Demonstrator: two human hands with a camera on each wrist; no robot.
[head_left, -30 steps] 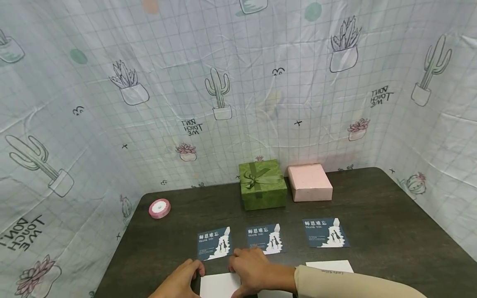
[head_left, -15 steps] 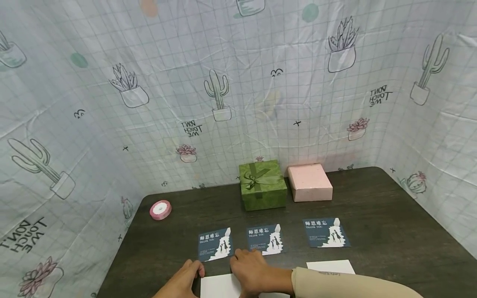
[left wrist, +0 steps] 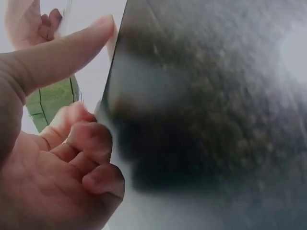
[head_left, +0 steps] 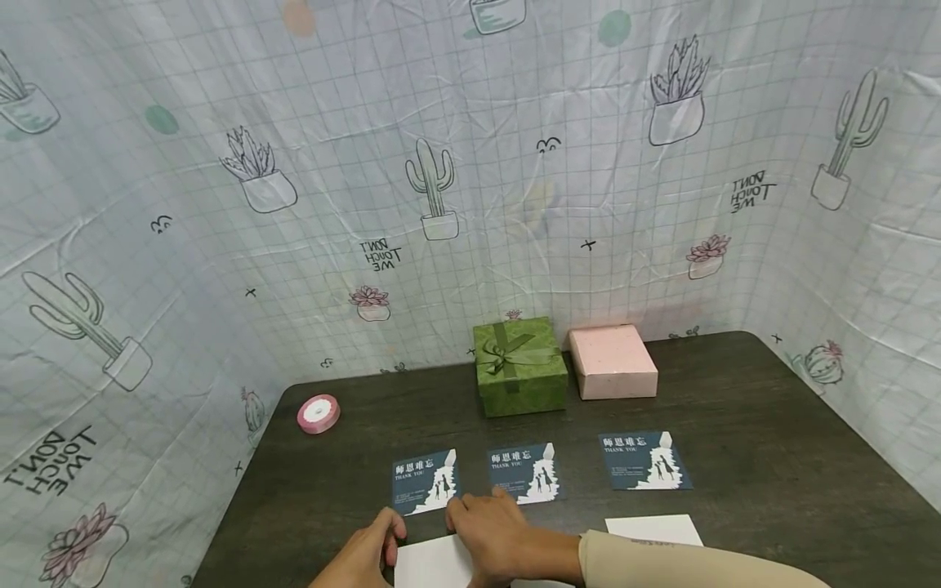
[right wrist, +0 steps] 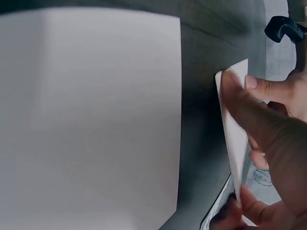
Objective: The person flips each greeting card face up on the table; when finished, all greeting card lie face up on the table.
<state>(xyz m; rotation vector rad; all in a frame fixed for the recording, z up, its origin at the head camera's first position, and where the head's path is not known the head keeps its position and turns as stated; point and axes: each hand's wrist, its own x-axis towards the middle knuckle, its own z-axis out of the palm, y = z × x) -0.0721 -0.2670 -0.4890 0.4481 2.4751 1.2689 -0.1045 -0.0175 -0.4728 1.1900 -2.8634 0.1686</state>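
Note:
A white card [head_left: 432, 562], seen as a thin tilted sheet in the right wrist view, lies between both hands at the bottom of the head view. My left hand [head_left: 362, 554] holds its left edge, thumb above and fingers curled below, as the left wrist view shows. On its right side, my right hand [head_left: 494, 537] grips the edge between thumb and fingers. A second white sheet [right wrist: 96, 120] lies flat beside the right hand. Part of it is covered by that hand and forearm in the head view. What lies under the held card is hidden.
Three blue thank-you cards [head_left: 425, 482] lie in a row beyond the hands. Farther back stand a green gift box [head_left: 520, 367] with a bow and a pink box [head_left: 613, 362]. A pink ribbon roll [head_left: 318, 414] is at left, another white sheet [head_left: 654, 529] at right.
My right hand has shifted slightly left, its thumb moving out of sight and its fingers curling more over the card's edge. The left hand has stayed nearly in place.

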